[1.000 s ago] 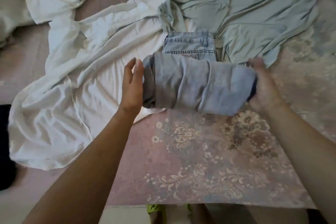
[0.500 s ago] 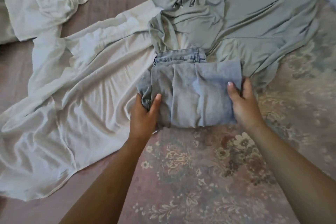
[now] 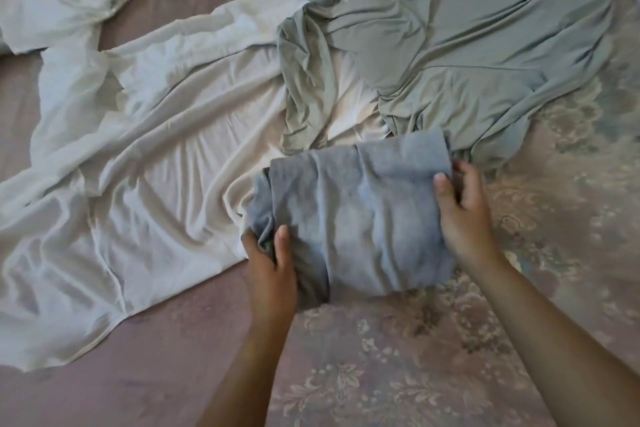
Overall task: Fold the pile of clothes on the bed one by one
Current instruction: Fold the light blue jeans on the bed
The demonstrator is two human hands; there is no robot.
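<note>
Head view: jeans [image 3: 356, 218] folded into small bundle, near middle of bed [image 3: 381, 374]. Left hand [image 3: 272, 267] grips left end, right hand [image 3: 462, 215] grips right end. Jeans look almost done. White cloth [image 3: 145, 177] at left and green cloth [image 3: 467, 45] far right not folded yet.

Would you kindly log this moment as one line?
left hand grips jeans | right hand grips jeans | jeans folded | bed
</note>
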